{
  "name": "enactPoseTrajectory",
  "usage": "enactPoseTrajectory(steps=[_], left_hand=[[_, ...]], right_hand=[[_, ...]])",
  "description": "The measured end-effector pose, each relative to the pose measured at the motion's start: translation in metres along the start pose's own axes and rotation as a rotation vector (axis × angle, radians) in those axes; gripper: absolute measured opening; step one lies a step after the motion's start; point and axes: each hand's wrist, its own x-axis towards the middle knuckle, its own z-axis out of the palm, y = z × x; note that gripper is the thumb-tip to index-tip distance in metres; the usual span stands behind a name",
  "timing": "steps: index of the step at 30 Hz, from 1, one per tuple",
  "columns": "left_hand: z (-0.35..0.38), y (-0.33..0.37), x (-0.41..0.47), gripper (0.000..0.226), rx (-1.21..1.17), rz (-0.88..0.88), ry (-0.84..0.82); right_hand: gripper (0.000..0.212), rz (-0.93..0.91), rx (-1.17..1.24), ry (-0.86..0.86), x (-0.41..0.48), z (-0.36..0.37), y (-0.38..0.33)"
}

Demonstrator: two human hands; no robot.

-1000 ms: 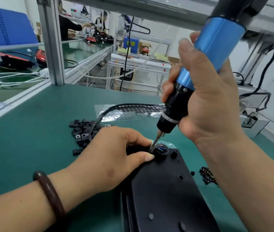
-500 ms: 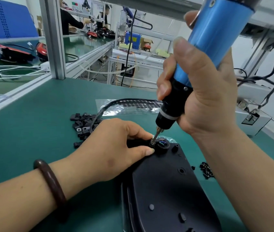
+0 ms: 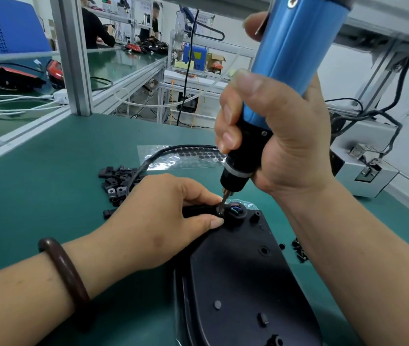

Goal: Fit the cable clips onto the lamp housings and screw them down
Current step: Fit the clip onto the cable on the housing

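Black plastic lamp housing [image 3: 243, 283] is lying flat on the green bench mat [image 3: 36, 183], getting worked on at its far end.

Closest in, the person's left hand [image 3: 158, 221], with a brown bangle [image 3: 63, 270] on the wrist, is pinching the black cable [image 3: 153, 156] between thumb and forefinger right where it's entering the housing's round port. Can't tell if a clip is sitting under those fingers. The right hand [image 3: 286, 136] is gripping a blue-and-black electric screwdriver [image 3: 293, 53] tight, holding it tilted with the bit touching down just beside the port. Loose black screws [image 3: 299, 250] are lying on the mat to the right of the housing. Further back, a pile of cable clips [image 3: 116, 181] is sitting by the cable's curve, then a clear sheet of dark dots [image 3: 186, 157]. Way behind, people [image 3: 93, 23] are standing at another bench.
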Motion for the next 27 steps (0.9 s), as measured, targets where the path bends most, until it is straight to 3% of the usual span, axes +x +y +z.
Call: enactPoseTrajectory(steps=[8,12,22,27], left_hand=[[0.0011,-0.0009,-0.0003,0.02,-0.015,0.001,-0.02],[0.0014,0.0001,-0.001,0.028,0.008,0.021,-0.031],[0.0006,-0.0001,0.0007,0.03,0.141,0.023,-0.025],[0.0008,-0.0033,0.0009,0.025,0.149,0.023,-0.015]], right_hand=[[0.039,0.016,-0.001,0.012,0.0009,0.0007,0.002],[0.044,0.015,-0.006,0.029,0.0004,0.0002,0.0006],[0.034,0.04,-0.064,0.196,-0.0025,-0.0013,-0.0017],[0.035,0.034,-0.069,0.192,-0.0016,0.0007,0.0]])
